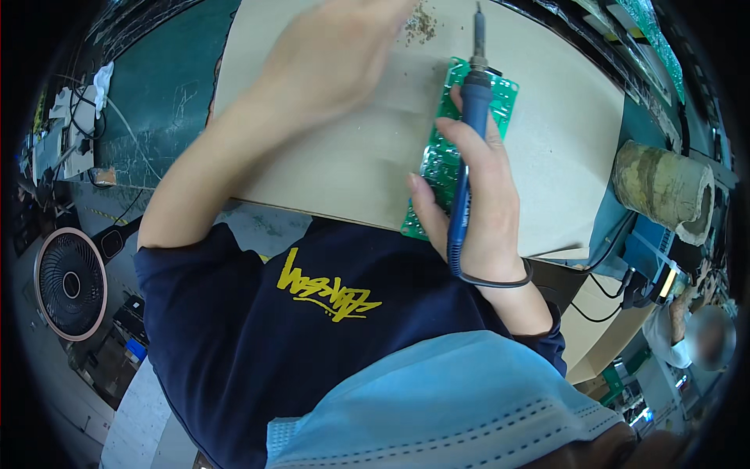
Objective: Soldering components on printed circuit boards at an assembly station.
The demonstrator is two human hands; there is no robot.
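Note:
My right hand (488, 187) is closed around a blue soldering iron (474, 117), whose metal tip points toward the far edge. Beneath that hand lies a long green circuit board (444, 160), set lengthwise on the tan work sheet (336, 168). The thumb and some fingers lie over the board; whether they also grip it I cannot tell. My left hand (336, 55) reaches across to the far side of the sheet, its fingers blurred and cut off by the upper edge. Small brown bits (420, 25) are scattered near it.
A worn, pale cylinder (660, 187) lies at the right edge of the table, near dark cables. The iron's cord (508, 283) loops beside my right wrist. At the left are a round fan (70, 284) and tangled wires. Another person (676, 336) is at the far right.

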